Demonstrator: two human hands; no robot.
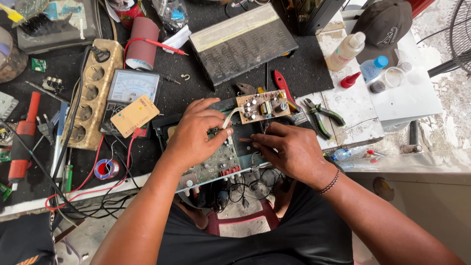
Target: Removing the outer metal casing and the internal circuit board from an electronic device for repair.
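An opened electronic unit with a green circuit board [216, 164] lies at the bench's front edge. My left hand [194, 132] rests on it, fingers pinching something small by a white cable. My right hand [289, 147] holds a thin tool, its tip pointing left at the board between both hands. A small tan circuit board [261, 105] with capacitors sits propped just behind my fingers.
An analog multimeter [132, 88] with a card on it, a beige power strip [93, 93], a solder spool [106, 168], a red-handled iron [22, 142], pliers [321, 115], a black metal cover [243, 41], bottles [346, 51] and a cap [385, 24] surround the work.
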